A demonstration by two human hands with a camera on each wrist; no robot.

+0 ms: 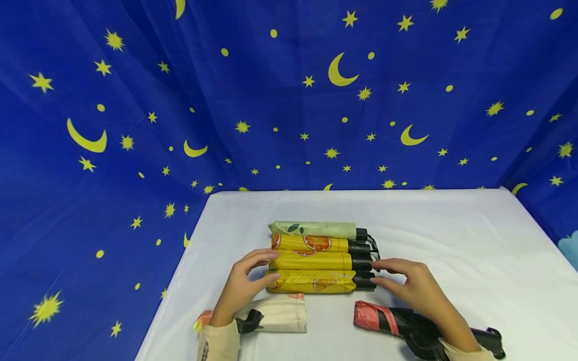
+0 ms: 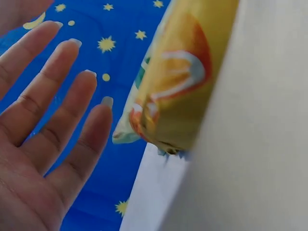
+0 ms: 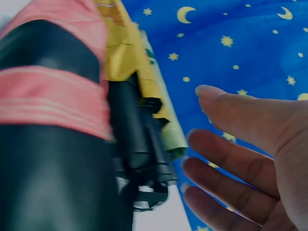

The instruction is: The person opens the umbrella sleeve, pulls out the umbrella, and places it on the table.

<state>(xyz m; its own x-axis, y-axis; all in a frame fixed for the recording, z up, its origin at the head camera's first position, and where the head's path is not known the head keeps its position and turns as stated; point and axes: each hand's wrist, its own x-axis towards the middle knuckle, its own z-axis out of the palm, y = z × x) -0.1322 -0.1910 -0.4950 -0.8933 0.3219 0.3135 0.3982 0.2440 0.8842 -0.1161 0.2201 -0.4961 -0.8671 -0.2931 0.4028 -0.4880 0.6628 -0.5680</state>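
Observation:
Three yellow folded umbrellas with orange-slice prints lie side by side: the front one (image 1: pixel 311 282), the middle one (image 1: pixel 316 260) and the rear one (image 1: pixel 331 244). Behind them is a pale green folded umbrella (image 1: pixel 320 229) with leaf prints. All their black handles point right. My left hand (image 1: pixel 244 283) is at the left ends of the front two yellow umbrellas, fingers extended and thumb apart. At the handle ends is my right hand (image 1: pixel 415 288), its fingers loosely extended and fingertips right by the black handles. Neither hand is curled round an umbrella.
A cream folded umbrella (image 1: pixel 284 316) lies under my left wrist, and a red-and-black one (image 1: pixel 377 317) under my right forearm. The white-covered table (image 1: pixel 478 235) meets a blue curtain (image 1: pixel 289 100) with yellow moons and stars.

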